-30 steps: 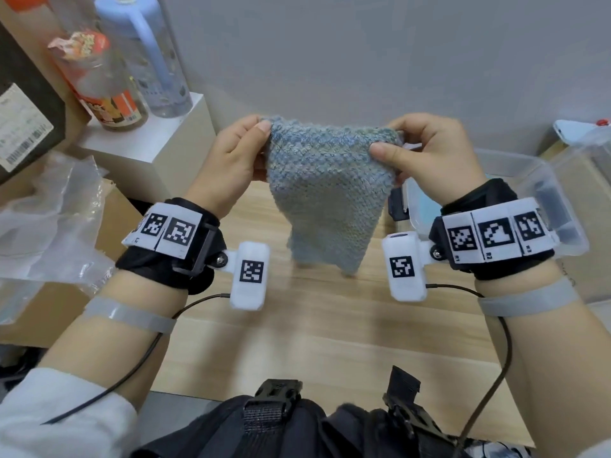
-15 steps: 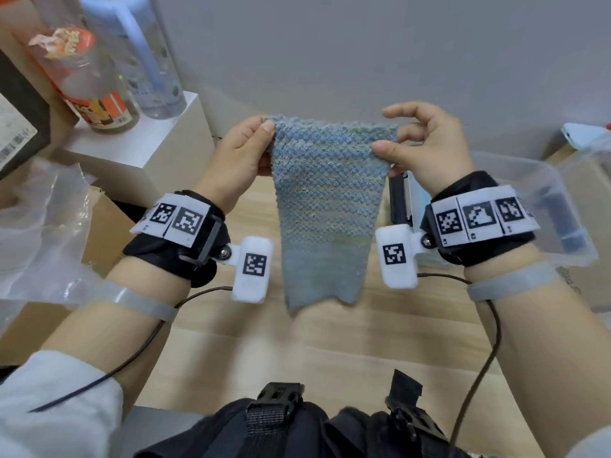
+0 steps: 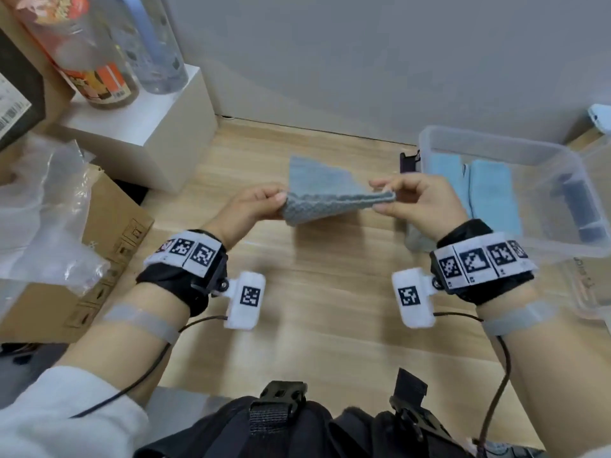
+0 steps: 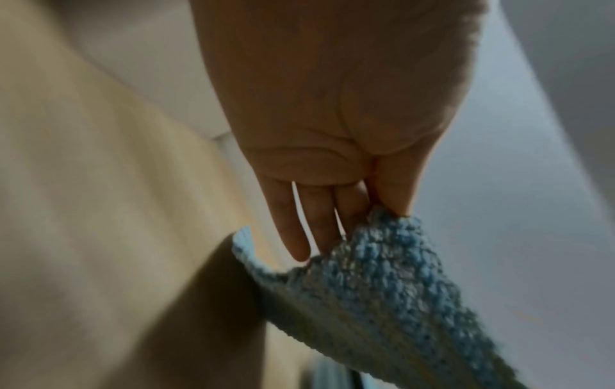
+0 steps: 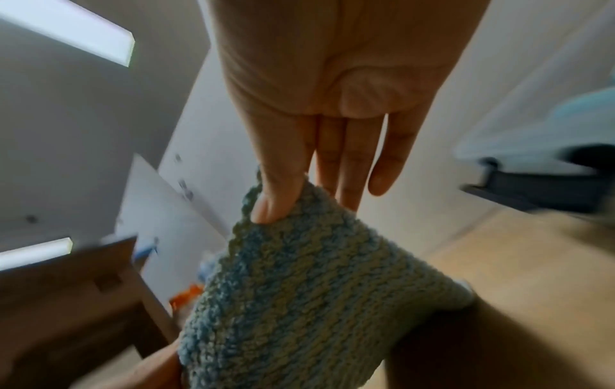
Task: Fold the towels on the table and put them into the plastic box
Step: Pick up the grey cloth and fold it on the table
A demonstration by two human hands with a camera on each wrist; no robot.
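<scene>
A grey-blue knitted towel [image 3: 325, 196] is stretched between my two hands just above the wooden table [image 3: 314, 309], its far end lying on the wood. My left hand [image 3: 261, 201] pinches its left corner between thumb and fingers; the left wrist view shows that pinch on the towel [image 4: 382, 276]. My right hand [image 3: 406, 200] pinches the right corner, thumb on the towel [image 5: 299, 276]. At the right stands the clear plastic box [image 3: 496, 143], with light blue folded towels [image 3: 489, 193] inside.
A white block [image 3: 148, 127] carrying bottles [image 3: 99, 61] stands at the back left. A cardboard box [image 3: 109, 233] and crumpled clear plastic [image 3: 43, 209] lie at the left. A grey wall closes the back. A dark bag [image 3: 297, 431] sits at the near edge.
Both hands have come down from in front of the wall toward the table. The towel no longer hangs straight down; it now slopes away from me with its far end on the wood.
</scene>
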